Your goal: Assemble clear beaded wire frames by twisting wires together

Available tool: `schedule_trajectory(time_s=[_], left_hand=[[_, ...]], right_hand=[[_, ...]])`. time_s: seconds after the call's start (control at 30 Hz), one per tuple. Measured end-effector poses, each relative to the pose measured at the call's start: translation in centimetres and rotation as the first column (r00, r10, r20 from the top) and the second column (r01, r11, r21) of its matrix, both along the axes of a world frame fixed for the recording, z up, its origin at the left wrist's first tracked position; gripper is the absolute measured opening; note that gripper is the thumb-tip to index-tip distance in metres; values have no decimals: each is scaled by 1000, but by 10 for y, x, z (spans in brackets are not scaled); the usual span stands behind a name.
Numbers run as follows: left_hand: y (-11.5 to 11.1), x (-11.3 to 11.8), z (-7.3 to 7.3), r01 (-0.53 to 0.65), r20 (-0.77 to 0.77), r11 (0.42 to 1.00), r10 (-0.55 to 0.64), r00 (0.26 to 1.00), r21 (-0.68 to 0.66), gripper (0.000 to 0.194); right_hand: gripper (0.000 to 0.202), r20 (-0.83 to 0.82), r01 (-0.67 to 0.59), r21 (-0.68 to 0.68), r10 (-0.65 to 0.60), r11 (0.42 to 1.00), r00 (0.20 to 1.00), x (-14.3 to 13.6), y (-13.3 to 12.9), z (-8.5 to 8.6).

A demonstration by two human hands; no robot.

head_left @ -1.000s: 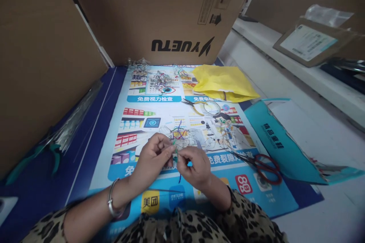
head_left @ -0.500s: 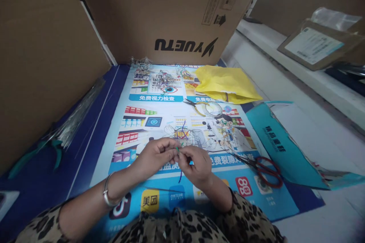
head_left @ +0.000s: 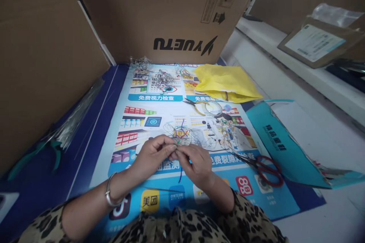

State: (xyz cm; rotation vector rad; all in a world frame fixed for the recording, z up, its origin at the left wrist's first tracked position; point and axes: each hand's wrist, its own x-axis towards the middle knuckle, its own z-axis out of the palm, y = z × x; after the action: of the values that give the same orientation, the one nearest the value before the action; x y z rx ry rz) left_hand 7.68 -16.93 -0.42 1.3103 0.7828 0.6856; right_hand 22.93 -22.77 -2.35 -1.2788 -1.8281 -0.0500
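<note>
My left hand [head_left: 159, 152] and my right hand [head_left: 196, 161] meet low in the middle, thumbs and fingertips pinched together on a thin wire piece. Most of it is hidden by my fingers. A dark purple strand [head_left: 180, 174] hangs below the fingertips, and a small green bit [head_left: 178, 142] shows just above them. Right beyond my hands lies a loose tangle of thin wire [head_left: 188, 135] with purple, red and yellow parts. Whether the held wire joins this tangle I cannot tell.
Yellow-handled pliers [head_left: 196, 107] lie beside a wire coil [head_left: 214, 109]. Red-handled scissors [head_left: 268, 171] are at right, near a teal box piece [head_left: 270, 140]. A yellow bag [head_left: 228, 81] and wire tangles [head_left: 162, 78] sit farther back. Teal-handled pliers [head_left: 55, 155] and straight wires [head_left: 76, 121] lie left.
My fingertips have closed in tighter, and the green bit that showed between them is now mostly covered. The view has shifted slightly; the things around have stayed put.
</note>
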Motion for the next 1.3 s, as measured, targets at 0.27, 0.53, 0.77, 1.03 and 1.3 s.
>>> schedule_trajectory(time_s=[0.27,0.53,0.77,1.03,1.3], left_hand=[[1,-4,2,53,-25,994,-50,998,99,19],[0,-4,2,110,-104,964,-86,991,243,19],[-1,-3,1,57,-64,989,-49,997,135,16],[2,1,2,-57,-3,997,57,998,50,8],[3,-2,0,-62,-114,960,96,989,275,7]], right_hand=[[32,-40,84,-36,-85,996,996,3,-1,5],[28,95,54,-83,-46,995,994,5,2,0],[13,40,59,-60,-57,996,998,5,1,-2],[12,29,24,24,-25,999,999,5,-1,0],[11,61,-5,-9,5,1000,998,6,-1,-3]])
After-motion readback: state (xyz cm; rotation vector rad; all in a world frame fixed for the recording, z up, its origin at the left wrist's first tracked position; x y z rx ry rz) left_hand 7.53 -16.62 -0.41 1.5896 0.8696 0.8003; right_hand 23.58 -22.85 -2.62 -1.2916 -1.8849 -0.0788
